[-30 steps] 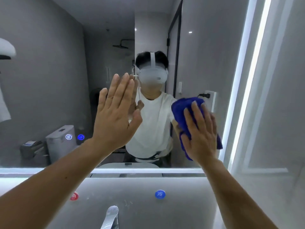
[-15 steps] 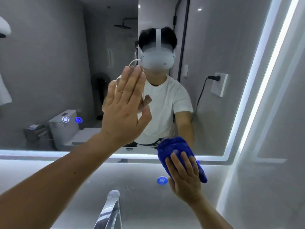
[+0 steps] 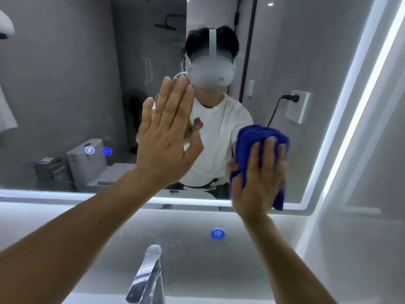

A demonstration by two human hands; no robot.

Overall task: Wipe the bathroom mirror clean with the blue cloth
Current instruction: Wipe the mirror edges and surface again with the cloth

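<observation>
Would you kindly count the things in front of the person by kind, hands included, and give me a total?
Hands: 2, left hand and right hand
Blue cloth: 1
Mirror: 1
Faucet: 1
Round blue sticker: 1
Lit icons on the glass: 2, white icon and blue icon
Total: 8

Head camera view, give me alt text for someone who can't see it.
The right hand presses a blue cloth against the mirror near its lower right corner, while the left hand lies flat on it. A tap stands below.
</observation>
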